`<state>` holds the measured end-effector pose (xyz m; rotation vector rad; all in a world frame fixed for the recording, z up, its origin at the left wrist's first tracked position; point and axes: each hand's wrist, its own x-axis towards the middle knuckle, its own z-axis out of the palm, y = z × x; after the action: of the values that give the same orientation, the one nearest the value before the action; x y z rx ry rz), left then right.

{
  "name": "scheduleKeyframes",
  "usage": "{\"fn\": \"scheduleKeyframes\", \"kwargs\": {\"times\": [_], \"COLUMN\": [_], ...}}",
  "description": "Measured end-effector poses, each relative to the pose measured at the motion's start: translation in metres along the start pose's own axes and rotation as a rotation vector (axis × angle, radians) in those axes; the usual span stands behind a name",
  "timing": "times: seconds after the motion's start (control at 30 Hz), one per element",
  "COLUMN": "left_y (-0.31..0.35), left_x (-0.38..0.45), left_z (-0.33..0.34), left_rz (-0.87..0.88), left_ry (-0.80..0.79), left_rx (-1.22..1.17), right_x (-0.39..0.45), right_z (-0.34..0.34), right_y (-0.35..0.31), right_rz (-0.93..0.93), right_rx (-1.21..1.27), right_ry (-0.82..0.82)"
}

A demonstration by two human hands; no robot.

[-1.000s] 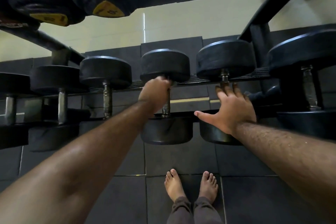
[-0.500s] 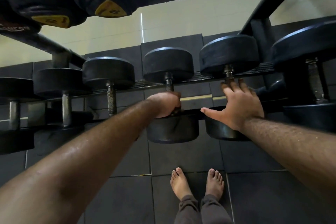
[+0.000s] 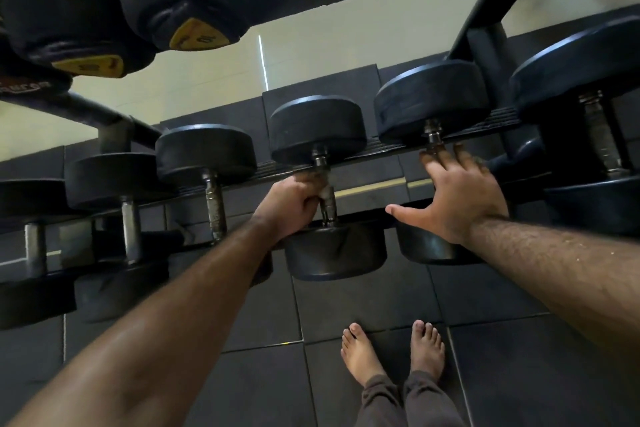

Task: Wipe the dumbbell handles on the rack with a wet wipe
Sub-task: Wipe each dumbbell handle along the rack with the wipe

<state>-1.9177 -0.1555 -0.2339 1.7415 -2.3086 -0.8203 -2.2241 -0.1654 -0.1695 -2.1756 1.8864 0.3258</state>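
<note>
We are gripping the middle handle (image 3: pixel 327 199) w/ our left hand (image 3: pixel 289 206), a pale wipe (image 3: pixel 323 191) tucked in. Handle is running near-to-far. Our right hand (image 3: pixel 457 198) is lying flat, fingers spread, on the next dumbbell (image 3: pixel 429 97).

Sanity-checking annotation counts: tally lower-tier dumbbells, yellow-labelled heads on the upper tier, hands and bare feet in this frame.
Lower-tier dumbbells: 6
Yellow-labelled heads: 2
Hands: 2, left hand gripping a dumbbell handle, right hand flat
Bare feet: 2
Total: 12
</note>
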Motion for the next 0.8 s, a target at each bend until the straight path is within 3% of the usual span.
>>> {"fn": "scheduleKeyframes", "kwargs": {"times": [0.1, 0.13, 0.23, 0.3, 0.33, 0.43, 0.5, 0.57, 0.63, 0.7, 0.8], "left_y": [-0.009, -0.009, 0.004, 0.013, 0.012, -0.006, -0.019, -0.024, -0.027, -0.029, -0.019], "left_x": [-0.004, 0.001, 0.020, 0.027, 0.027, 0.014, 0.004, -0.005, -0.010, -0.005, 0.021], "left_z": [-0.021, -0.023, -0.021, -0.014, -0.009, -0.005, -0.016, -0.020, -0.014, -0.004, 0.014], "left_rz": [0.104, 0.091, 0.035, -0.084, -0.074, 0.202, 0.214, 0.080, -0.205, -0.528, -0.776], "left_ry": [-0.324, -0.314, 0.136, 0.274, 0.210, -0.183, -0.397, -0.340, -0.079, 0.178, 0.297], "left_rx": [-0.080, -0.080, 0.012, 0.151, 0.219, 0.264, 0.222, -0.021, -0.331, -0.463, -0.956], "right_x": [0.000, 0.000, 0.000, -0.001, -0.002, -0.004, -0.004, -0.004, -0.004, -0.004, -0.001], "right_z": [0.000, 0.000, -0.001, -0.001, -0.001, -0.003, -0.004, -0.002, -0.001, -0.001, 0.000], "right_y": [0.000, -0.001, -0.003, -0.004, -0.004, -0.004, -0.004, -0.003, -0.003, -0.004, -0.004], "right_rz": [-0.002, 0.003, 0.017, 0.025, 0.027, 0.026, 0.030, 0.031, 0.031, 0.039, 0.043], "right_rx": [0.014, 0.019, 0.025, 0.028, 0.029, 0.066, 0.088, 0.078, 0.070, 0.076, 0.057], "right_ry": [0.002, -0.002, -0.016, -0.019, -0.014, 0.022, 0.036, 0.031, 0.016, 0.005, 0.007]}}
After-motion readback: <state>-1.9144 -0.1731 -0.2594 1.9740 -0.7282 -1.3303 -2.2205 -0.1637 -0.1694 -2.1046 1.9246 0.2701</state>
